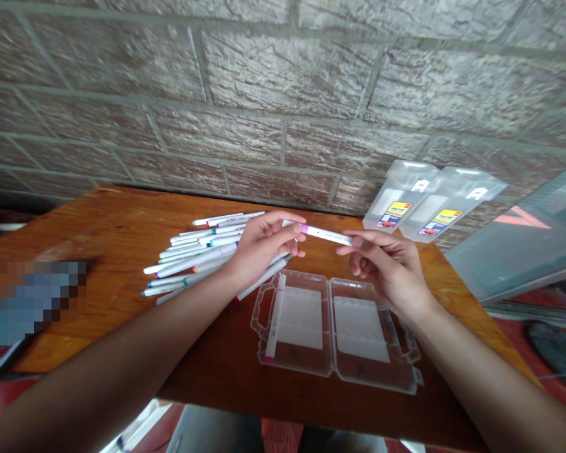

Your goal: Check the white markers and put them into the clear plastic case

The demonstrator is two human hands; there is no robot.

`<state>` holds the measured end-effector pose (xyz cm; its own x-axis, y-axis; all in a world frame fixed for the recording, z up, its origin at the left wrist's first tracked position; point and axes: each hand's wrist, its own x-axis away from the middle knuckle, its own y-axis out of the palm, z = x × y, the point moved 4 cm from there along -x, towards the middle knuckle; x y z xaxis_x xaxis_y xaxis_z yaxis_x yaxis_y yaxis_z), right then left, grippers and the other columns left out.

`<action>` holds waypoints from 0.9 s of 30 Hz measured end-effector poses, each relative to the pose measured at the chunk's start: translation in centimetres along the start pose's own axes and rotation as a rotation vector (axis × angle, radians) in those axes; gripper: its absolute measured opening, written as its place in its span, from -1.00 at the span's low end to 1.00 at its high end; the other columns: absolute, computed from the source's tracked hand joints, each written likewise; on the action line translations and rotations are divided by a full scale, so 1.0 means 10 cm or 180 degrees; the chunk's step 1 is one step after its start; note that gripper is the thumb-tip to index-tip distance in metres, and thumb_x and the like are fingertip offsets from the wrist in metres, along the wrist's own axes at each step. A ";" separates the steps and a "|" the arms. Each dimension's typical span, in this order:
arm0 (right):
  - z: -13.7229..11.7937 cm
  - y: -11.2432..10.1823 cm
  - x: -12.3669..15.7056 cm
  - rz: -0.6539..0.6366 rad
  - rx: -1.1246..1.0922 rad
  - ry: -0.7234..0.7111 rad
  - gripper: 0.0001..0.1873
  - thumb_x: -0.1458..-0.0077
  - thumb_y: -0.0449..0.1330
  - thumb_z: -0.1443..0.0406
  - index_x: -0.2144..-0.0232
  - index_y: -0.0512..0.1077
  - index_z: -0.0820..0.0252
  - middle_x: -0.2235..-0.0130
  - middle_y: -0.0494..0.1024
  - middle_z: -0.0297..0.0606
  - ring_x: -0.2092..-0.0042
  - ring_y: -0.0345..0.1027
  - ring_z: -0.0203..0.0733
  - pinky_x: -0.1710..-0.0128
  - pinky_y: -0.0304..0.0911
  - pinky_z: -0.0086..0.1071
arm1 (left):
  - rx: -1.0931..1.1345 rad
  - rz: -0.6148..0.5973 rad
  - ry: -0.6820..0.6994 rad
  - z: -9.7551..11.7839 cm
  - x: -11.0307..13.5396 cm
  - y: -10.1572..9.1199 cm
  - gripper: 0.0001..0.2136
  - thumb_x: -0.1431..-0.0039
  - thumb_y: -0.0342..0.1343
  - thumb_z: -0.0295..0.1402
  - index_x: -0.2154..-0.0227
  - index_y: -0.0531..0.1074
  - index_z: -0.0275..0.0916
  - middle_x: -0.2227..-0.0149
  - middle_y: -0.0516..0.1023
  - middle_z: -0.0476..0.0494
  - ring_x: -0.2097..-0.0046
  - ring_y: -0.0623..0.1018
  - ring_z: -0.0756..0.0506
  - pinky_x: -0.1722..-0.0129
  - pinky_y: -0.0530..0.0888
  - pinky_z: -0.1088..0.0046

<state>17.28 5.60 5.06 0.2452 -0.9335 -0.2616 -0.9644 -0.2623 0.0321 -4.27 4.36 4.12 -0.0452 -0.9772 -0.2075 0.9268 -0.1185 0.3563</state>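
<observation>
A white marker [329, 236] with a purple band is stretched between my two hands above the table. My left hand [268, 242] pinches its capped end, and my right hand [387, 261] grips the other end. Below them lies a clear plastic case [331, 327], spread open flat with white sheets in both halves. One white marker with a pink tip [275, 321] rests along the left side of the case. Behind and beside my left wrist is a loose pile of white markers [193, 258] with variously coloured ends, partly covered by my hand.
Two clear plastic containers [427, 201] with yellow labels stand at the table's back right, near the stone-block wall [287, 94]. A blurred-out dark object [28, 308] lies at the left of the wooden table [104, 233]. A black shoe [559, 352] is on the floor at right.
</observation>
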 end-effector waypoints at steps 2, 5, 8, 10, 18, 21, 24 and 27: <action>0.00 0.01 0.00 -0.0048 -0.0043 0.0001 -0.81 -0.17 0.37 0.18 0.18 0.69 0.08 0.31 0.73 -0.20 0.55 0.35 -0.31 0.59 0.23 -0.41 | 0.0045 0.0025 0.0013 0.00 -0.01 -0.01 -0.78 -0.09 0.40 -0.30 0.23 0.61 -0.27 0.34 0.63 -0.09 0.38 0.58 0.01 0.33 0.63 0.43; 0.00 0.01 0.01 -0.0107 -0.0095 -0.0002 -0.80 -0.19 0.36 0.18 0.15 0.68 0.05 0.28 0.74 -0.20 0.55 0.36 -0.32 0.59 0.25 -0.41 | 0.0108 0.0054 0.0006 -0.02 -0.02 -0.04 -0.78 -0.10 0.39 -0.28 0.22 0.60 -0.26 0.35 0.62 -0.09 0.37 0.59 -0.01 0.34 0.62 0.42; 0.00 0.00 0.01 -0.0128 -0.0082 0.0029 -0.77 -0.20 0.34 0.17 0.12 0.68 0.06 0.27 0.74 -0.19 0.55 0.37 -0.31 0.58 0.27 -0.39 | 0.0118 0.0091 -0.0010 -0.04 -0.04 -0.07 -0.77 -0.10 0.38 -0.27 0.22 0.59 -0.26 0.35 0.62 -0.08 0.38 0.59 -0.01 0.33 0.62 0.41; 0.00 0.00 0.01 -0.0154 -0.0087 0.0034 -0.76 -0.18 0.34 0.17 0.12 0.67 0.08 0.27 0.74 -0.18 0.56 0.38 -0.30 0.58 0.28 -0.38 | 0.0121 0.0095 -0.0001 -0.05 -0.04 -0.07 -0.77 -0.10 0.38 -0.27 0.21 0.59 -0.25 0.35 0.61 -0.08 0.39 0.58 -0.01 0.33 0.62 0.40; -0.01 0.02 -0.01 -0.0025 0.0300 -0.0001 -0.76 -0.06 0.46 0.13 0.27 0.67 0.14 0.42 0.68 -0.26 0.57 0.36 -0.32 0.60 0.26 -0.43 | -0.0233 -0.0295 0.0124 0.01 0.01 0.02 -0.79 -0.13 0.37 -0.29 0.23 0.59 -0.30 0.38 0.61 -0.07 0.48 0.53 0.04 0.34 0.65 0.38; -0.02 0.03 -0.01 0.0054 0.0726 -0.0077 -0.71 0.06 0.52 0.11 0.37 0.67 0.17 0.49 0.63 -0.30 0.59 0.30 -0.34 0.62 0.21 -0.45 | -0.0529 -0.0520 0.0247 0.02 0.04 0.07 -0.79 -0.17 0.35 -0.29 0.22 0.57 -0.31 0.37 0.62 -0.08 0.46 0.56 0.03 0.32 0.66 0.37; -0.04 0.06 0.00 -0.0025 0.1094 -0.0330 -0.72 0.04 0.51 0.09 0.42 0.67 0.18 0.47 0.64 -0.29 0.53 0.35 -0.30 0.55 0.24 -0.42 | -0.0785 -0.0643 0.0267 -0.01 0.08 0.10 -0.79 -0.19 0.33 -0.27 0.21 0.56 -0.30 0.34 0.64 -0.09 0.44 0.59 0.01 0.33 0.64 0.41; -0.04 0.09 0.02 -0.0140 0.1351 -0.0407 -0.70 -0.04 0.46 0.07 0.46 0.65 0.19 0.47 0.64 -0.27 0.49 0.38 -0.28 0.51 0.24 -0.41 | -0.0927 -0.0776 0.0295 -0.05 0.10 0.11 -0.78 -0.20 0.33 -0.26 0.21 0.55 -0.29 0.36 0.63 -0.09 0.43 0.61 0.00 0.36 0.61 0.46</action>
<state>16.51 5.12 5.40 0.2986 -0.8789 -0.3719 -0.9149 -0.1527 -0.3737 -3.10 3.31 3.85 -0.2556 -0.9049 -0.3402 0.9607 -0.2772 0.0155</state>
